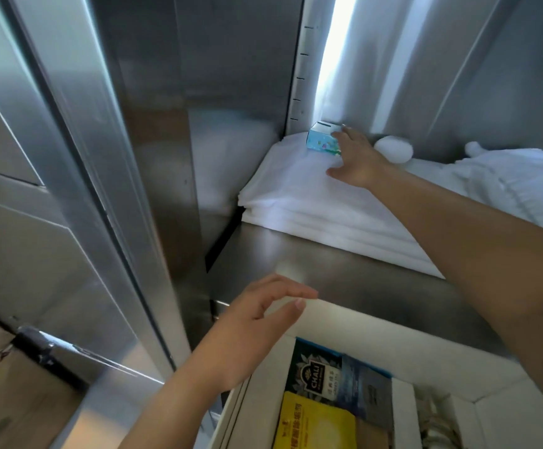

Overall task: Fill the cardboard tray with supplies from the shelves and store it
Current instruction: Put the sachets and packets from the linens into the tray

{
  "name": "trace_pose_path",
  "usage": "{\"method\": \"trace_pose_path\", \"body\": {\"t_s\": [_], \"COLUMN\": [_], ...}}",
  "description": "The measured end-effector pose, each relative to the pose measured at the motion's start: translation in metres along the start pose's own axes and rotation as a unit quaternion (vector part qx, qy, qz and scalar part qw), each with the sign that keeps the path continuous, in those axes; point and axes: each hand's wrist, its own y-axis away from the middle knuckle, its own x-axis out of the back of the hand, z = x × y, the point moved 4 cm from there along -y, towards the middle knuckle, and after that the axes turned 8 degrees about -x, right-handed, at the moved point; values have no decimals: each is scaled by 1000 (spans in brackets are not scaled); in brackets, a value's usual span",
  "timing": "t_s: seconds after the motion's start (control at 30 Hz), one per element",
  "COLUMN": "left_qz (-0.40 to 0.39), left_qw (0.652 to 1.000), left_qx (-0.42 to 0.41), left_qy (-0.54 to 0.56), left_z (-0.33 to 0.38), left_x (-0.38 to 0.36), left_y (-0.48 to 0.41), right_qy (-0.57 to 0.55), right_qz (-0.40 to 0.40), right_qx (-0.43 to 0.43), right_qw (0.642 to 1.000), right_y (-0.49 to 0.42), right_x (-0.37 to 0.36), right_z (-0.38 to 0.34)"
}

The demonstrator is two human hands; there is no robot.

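The right hand (356, 157) reaches deep into the steel shelf (328, 270), fingers stretched out and touching the right side of a small blue box (322, 140). The box sits at the back left corner of a stack of folded white towels (296, 196), with a rolled white towel (393, 150) just behind the hand. Nearer, the left hand (250, 332) hangs loose-fingered over the far left corner of the cardboard tray (361, 322). A dark tea packet (315, 374) and a yellow packet (315, 422) lie in the tray.
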Motion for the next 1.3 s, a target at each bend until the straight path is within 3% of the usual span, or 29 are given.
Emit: {"method": "trace_pose_path", "body": {"t_s": [0.33,0.7,1.1,1.3], "left_qz": [-4,7,-3,-2], "left_qw": [1000,1000,1000,1000], "left_qx": [21,17,19,16], "left_qy": [-2,-5,-10,-4], "left_z": [2,6,3,2], "left_x": [1,0,1,1], "left_y": [1,0,1,1], "right_qy": [-42,-15,-18,-85], "right_qz": [-8,50,36,86], "right_qx": [-46,-2,24,47], "right_qw": [998,999,999,992], "right_y": [-17,23,76,83], "right_x": [-5,1,7,21], "right_z": [-1,-5,-7,-1]}}
